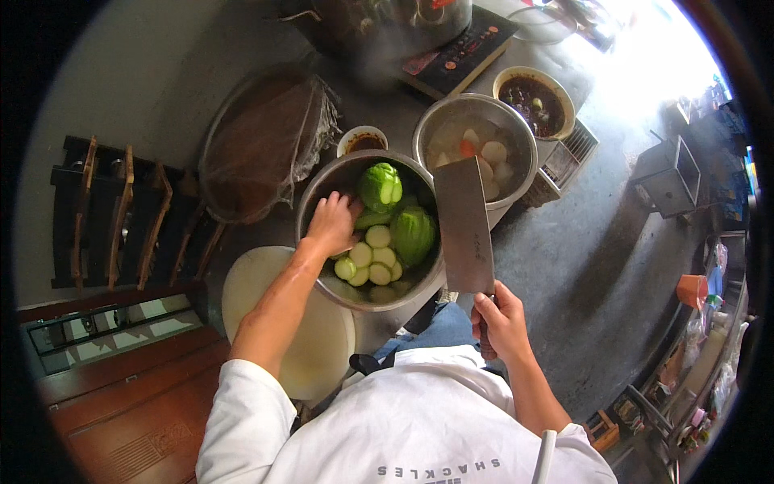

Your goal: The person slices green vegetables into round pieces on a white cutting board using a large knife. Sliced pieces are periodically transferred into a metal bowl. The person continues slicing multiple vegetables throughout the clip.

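Note:
My left hand (334, 225) reaches into a deep round metal basin (306, 192). Its fingers curve beside green vegetables, and I cannot tell whether they grip one. Inside are two ribbed green vegetables, probably chayotes: one (380, 186) at the far side and another (413, 236) at the right. Pale round slices (380, 273) with green rims lie nearer me. My right hand (502, 314) grips the handle of a cleaver (464, 227). The broad blade points away from me, just right of the basin, overlapping the edge of a second metal bowl (421, 136) in view.
A round chopping board (260, 290) lies left of the basin. Beyond stand a small sauce bowl (363, 140), a plastic-covered round container (260, 145), a bowl of dark liquid (532, 103) and a large pot (387, 30) by an induction cooker (450, 60). Pale chunks (494, 152) sit in the second bowl.

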A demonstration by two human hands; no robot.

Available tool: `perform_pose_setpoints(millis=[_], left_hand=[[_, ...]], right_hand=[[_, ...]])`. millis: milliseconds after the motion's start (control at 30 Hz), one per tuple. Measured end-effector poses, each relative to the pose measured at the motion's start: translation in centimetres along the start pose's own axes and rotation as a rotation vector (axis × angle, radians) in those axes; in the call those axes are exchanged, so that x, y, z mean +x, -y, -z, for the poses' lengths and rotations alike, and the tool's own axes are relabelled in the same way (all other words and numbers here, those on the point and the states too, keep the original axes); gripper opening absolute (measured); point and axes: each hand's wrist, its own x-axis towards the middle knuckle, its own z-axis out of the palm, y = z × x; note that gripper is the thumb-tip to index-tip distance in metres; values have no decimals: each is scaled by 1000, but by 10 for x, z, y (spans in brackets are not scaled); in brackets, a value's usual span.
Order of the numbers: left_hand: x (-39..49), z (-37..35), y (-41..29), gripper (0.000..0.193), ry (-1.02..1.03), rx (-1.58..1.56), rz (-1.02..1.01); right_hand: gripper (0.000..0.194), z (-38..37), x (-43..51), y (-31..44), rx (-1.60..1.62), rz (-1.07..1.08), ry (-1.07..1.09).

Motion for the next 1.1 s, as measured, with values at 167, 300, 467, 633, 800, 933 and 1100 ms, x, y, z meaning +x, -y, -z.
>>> perform_pose_setpoints(millis=[167, 300, 467, 633, 800, 933, 1100], left_hand=[[1, -7, -2, 67, -100, -144, 65], [3, -7, 3, 69, -66, -239, 131], [0, -14, 2, 78, -73, -249, 129], [-4, -24, 9, 71, -220, -731, 257], [13, -15, 22, 34, -215, -829, 305], [32, -1, 23, 30, 86, -369, 274], [48, 14, 28, 19, 202, 8, 3]], right_hand=[[19, -1, -1, -2, -18, -15, -18], [20, -2, -4, -2, -3, -11, -23], [21, -2, -3, -4, 13, -10, -42], [21, 2, -5, -7, 9, -33, -28], [19, 2, -3, -10, 30, -25, -1], [18, 2, -4, -7, 1, -10, 21], [19, 6, -11, -5, 53, 16, 24]])
